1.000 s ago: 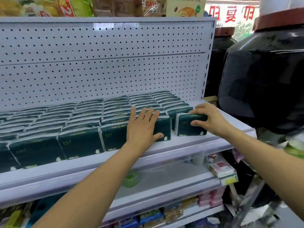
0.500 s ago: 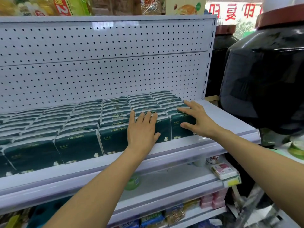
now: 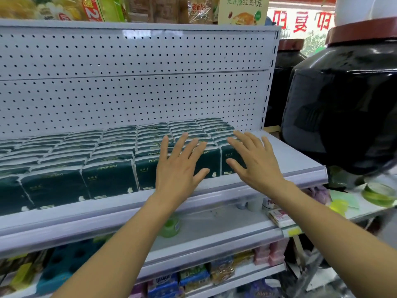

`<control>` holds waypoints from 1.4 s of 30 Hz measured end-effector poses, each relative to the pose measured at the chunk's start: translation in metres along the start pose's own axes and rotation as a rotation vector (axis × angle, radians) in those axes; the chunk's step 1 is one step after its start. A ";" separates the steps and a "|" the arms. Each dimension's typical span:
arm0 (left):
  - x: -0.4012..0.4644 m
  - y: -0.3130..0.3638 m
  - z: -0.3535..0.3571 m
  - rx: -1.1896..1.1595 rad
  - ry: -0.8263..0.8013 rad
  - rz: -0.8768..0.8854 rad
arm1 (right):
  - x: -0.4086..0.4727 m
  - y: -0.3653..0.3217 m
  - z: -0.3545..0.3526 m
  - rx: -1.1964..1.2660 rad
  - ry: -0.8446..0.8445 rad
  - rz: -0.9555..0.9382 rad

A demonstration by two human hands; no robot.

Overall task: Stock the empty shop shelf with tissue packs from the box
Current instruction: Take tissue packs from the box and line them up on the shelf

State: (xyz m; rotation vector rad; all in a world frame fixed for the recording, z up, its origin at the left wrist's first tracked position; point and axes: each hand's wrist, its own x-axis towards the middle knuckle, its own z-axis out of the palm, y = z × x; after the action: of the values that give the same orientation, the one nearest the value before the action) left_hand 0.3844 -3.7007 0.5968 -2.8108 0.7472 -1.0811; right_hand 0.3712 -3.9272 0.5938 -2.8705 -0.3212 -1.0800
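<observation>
Both arms reached fwd, bare forearms angled up and inward. L hand [image 3: 179, 168] was flat, fingers straight and spread, thumb out to the right. R hand [image 3: 256, 162], just right of L hand, was likewise spread, palm down, gripping nothing.

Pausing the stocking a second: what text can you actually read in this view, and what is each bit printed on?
"COMFORTABLE": upside down on the top edge of the front tissue packs.
"无蔗糖红豆千层": snack box above the shelf.
"老面包": bread bag, partly cut off.
"夏": red characters on the window sign, mirrored; the rest unclear.
Labels on the lower-shelf goods: too blurred to read.
</observation>
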 end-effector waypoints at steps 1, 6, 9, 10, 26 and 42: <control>-0.014 -0.001 -0.004 -0.017 0.067 0.004 | -0.009 -0.011 -0.006 0.014 0.049 -0.036; -0.097 -0.009 -0.026 -0.113 0.122 -0.101 | -0.062 -0.071 -0.021 0.142 0.074 -0.106; -0.151 -0.019 -0.039 -0.104 0.082 -0.163 | -0.088 -0.109 -0.017 0.198 0.021 -0.165; -0.169 -0.023 -0.043 -0.095 0.061 -0.182 | -0.094 -0.123 -0.015 0.219 -0.001 -0.185; -0.445 -0.202 -0.090 0.068 -0.393 -0.603 | -0.132 -0.423 0.062 0.398 -0.338 -0.471; -0.715 -0.381 -0.013 -0.429 -0.874 -1.113 | -0.208 -0.690 0.223 0.304 -1.016 -0.543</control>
State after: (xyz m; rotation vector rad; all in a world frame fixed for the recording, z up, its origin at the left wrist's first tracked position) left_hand 0.0786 -3.0407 0.2399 -3.4981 -0.8284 0.5270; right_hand 0.2151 -3.2613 0.2756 -2.8171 -1.2053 0.5060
